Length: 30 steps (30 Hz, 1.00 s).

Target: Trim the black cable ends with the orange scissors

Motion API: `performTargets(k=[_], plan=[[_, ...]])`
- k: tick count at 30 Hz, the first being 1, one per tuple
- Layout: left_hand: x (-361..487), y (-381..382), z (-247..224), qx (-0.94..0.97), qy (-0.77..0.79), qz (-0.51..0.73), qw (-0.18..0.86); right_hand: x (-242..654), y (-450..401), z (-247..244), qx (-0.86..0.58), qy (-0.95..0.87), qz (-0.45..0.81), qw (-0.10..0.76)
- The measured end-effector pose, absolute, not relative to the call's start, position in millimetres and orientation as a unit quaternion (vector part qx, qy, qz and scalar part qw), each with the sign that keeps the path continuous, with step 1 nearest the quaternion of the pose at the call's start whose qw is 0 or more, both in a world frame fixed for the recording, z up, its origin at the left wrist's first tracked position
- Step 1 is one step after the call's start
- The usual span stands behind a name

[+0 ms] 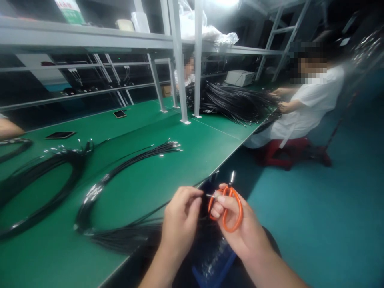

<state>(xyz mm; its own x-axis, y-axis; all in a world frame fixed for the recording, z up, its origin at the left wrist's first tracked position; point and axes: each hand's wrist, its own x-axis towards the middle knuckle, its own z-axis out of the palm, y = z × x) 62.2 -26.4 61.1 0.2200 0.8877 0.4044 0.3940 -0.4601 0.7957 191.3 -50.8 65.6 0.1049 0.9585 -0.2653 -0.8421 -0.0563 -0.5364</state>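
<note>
My left hand (181, 218) is closed in a pinch on a thin black cable (162, 206) just past the table's front edge. In my right hand (240, 224) hangs a pair of scissors (233, 210) with orange handles, blades pointing up and away. The right thumb and fingertips also pinch a small pale piece at the cable's metallic end, close to the left fingertips. A curved bundle of black cables (120, 166) lies on the green table to the left, its light-tipped ends fanned out at the far side.
More black cable coils (69, 192) lie at the left. Two phones (60, 135) rest farther back. White shelf posts (198, 60) stand on the table. A co-worker in white (318, 92) sits at the right by a large cable heap (237, 100). A blue bin (214, 264) sits below my hands.
</note>
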Motion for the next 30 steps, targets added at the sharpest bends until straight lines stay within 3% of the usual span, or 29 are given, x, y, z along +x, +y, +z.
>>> performTargets(k=[3, 5, 14, 26, 30], plan=[[68, -30, 64, 0.652, 0.404, 0.424, 0.482, 188, -49, 68, -0.288, -0.094, 0.659, 0.688], [73, -32, 64, 0.602, 0.386, 0.447, 0.536, 186, -48, 69, -0.284, -0.096, 0.656, 0.693], [73, -28, 61, 0.562, 0.411, 0.469, 0.543, 193, -44, 74, -0.362, -0.223, 0.556, 0.715], [73, -32, 65, 0.540, 0.390, 0.467, 0.582, 193, -45, 70, -0.336, -0.219, 0.616, 0.678], [70, -31, 65, 0.529, 0.403, 0.468, 0.582, 198, -50, 64, -0.435, -0.275, 0.496, 0.699]])
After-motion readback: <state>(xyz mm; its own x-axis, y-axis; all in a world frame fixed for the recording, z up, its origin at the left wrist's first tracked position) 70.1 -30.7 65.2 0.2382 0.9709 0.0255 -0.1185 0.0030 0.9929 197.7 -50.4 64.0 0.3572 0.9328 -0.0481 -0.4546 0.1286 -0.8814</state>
